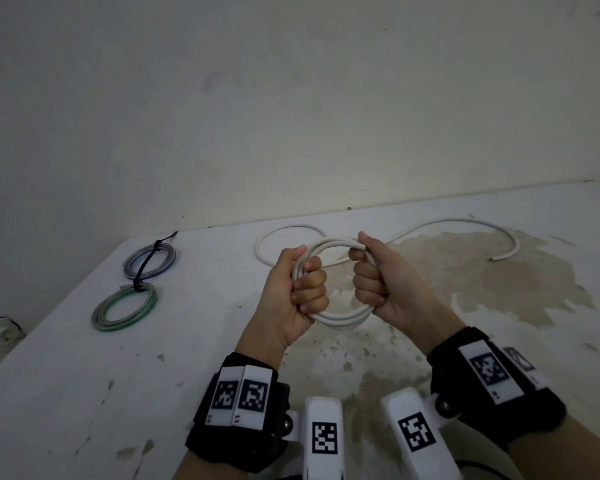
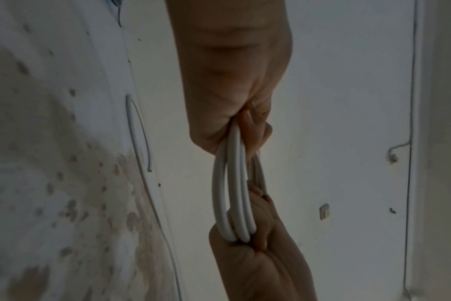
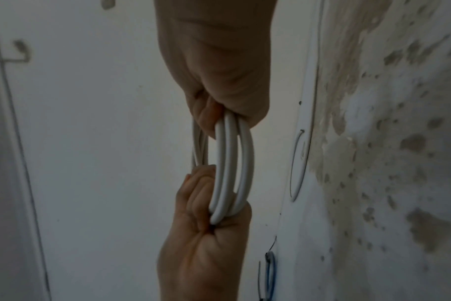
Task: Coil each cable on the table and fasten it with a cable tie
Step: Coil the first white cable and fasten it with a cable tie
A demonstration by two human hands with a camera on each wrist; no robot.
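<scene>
A thick white cable point(image 1: 340, 318) is wound into a coil of about three loops, held above the table. My left hand point(image 1: 303, 287) grips the coil's left side in a fist. My right hand point(image 1: 373, 277) grips the right side the same way. The cable's loose remainder point(image 1: 465, 223) trails over the table behind the hands, and its cut end point(image 1: 492, 259) lies at the right. In the left wrist view the coil point(image 2: 232, 193) runs between both fists. The right wrist view shows the coil point(image 3: 232, 163) too.
Two tied coils lie at the table's left: a blue one point(image 1: 149, 261) and a green one point(image 1: 123, 308), each bound with a black cable tie point(image 1: 146, 265). The white table point(image 1: 84, 393) is stained brown at the right. A wall stands behind it.
</scene>
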